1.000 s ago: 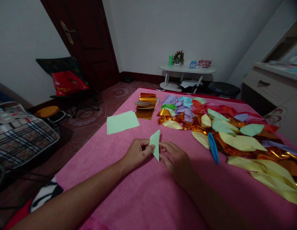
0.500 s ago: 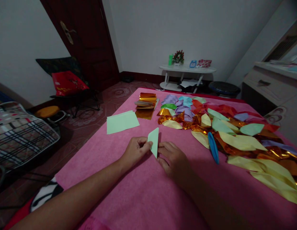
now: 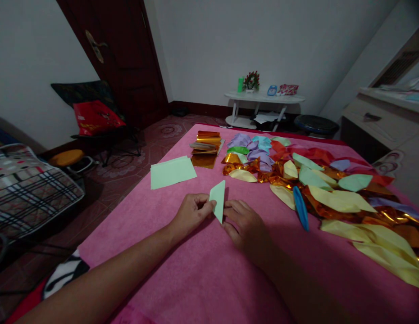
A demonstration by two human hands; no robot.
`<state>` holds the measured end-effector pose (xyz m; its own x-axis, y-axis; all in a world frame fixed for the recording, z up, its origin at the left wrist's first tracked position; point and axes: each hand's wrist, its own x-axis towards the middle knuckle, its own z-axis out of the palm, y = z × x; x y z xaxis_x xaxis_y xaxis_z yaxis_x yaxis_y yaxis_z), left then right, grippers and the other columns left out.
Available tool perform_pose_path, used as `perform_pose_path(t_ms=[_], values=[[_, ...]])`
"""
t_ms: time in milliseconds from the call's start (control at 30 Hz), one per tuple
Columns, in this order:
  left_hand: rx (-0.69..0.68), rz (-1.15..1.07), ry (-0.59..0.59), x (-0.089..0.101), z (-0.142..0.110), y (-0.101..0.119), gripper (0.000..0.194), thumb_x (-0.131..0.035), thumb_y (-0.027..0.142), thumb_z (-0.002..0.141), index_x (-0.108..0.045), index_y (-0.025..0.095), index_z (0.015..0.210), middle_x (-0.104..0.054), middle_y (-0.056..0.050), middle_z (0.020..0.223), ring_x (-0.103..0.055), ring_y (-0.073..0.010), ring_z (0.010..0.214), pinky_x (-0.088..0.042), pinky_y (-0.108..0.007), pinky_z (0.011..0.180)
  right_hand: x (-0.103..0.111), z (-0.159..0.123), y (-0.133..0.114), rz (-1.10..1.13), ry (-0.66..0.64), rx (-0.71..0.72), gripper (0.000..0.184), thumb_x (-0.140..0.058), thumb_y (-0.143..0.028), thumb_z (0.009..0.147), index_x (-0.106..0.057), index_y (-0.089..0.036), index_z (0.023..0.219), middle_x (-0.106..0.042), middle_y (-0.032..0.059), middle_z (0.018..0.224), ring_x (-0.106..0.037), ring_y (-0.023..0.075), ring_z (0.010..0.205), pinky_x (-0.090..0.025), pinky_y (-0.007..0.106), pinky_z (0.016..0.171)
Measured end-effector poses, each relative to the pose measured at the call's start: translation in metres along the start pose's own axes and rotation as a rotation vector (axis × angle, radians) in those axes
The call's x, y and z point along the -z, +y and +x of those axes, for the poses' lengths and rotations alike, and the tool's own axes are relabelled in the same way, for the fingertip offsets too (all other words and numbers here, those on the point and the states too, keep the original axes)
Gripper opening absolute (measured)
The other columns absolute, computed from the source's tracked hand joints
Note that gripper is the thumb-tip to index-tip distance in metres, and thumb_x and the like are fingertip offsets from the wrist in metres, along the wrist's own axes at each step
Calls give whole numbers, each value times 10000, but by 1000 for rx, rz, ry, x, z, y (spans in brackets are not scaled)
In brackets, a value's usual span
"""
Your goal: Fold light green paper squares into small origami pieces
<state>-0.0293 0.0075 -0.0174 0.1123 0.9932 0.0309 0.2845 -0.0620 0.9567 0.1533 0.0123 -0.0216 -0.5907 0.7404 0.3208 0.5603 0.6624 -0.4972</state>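
A small folded piece of light green paper (image 3: 218, 200) stands on edge between my two hands, just above the pink cloth (image 3: 202, 274). My left hand (image 3: 191, 213) pinches its left side with curled fingers. From the right, my right hand (image 3: 245, 223) pinches the paper's lower edge, its fingers closed as well. A stack of flat light green sheets (image 3: 171, 172) lies a little beyond my left hand.
Several folded paper shapes in yellow, green, purple, red and gold foil (image 3: 317, 184) cover the right half of the cloth. Gold foil sheets (image 3: 206, 143) lie at the far edge. A blue folded piece (image 3: 300, 208) lies right of my right hand. A white side table (image 3: 263, 100) stands behind.
The green paper and both hands have shifted slightly to the left and the paper sits a touch higher; both hands keep their pinch on it.
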Motion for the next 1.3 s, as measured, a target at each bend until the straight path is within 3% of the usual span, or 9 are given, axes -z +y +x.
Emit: perform_pose_path(t_ms=[333, 700, 1300], values=[[-24, 31, -21, 0, 0, -1, 366, -506, 345, 847, -496, 132, 551, -415, 36, 521, -367, -76, 503, -280, -207, 497, 1, 0, -1, 16, -3, -9, 205, -564, -89, 792, -663, -183, 945, -605, 79, 993, -525, 226, 937, -436, 368, 857], [-29, 53, -40, -1, 0, 1, 367, -507, 358, 850, -517, 129, 563, -429, 31, 531, -374, -81, 513, -287, -211, 505, 0, 0, 7, 193, 37, -62, 213, -592, -75, 796, -682, -226, 917, -595, 36, 942, -544, 191, 913, -446, 325, 840], [-48, 105, -67, -3, 0, 1, 355, -523, 348, 844, -515, 127, 566, -425, 36, 538, -374, -79, 519, -279, -211, 513, -3, -1, 10, 205, 78, -36, 218, -563, -83, 807, -688, -236, 900, -591, 29, 866, -557, 185, 872, -457, 304, 782]])
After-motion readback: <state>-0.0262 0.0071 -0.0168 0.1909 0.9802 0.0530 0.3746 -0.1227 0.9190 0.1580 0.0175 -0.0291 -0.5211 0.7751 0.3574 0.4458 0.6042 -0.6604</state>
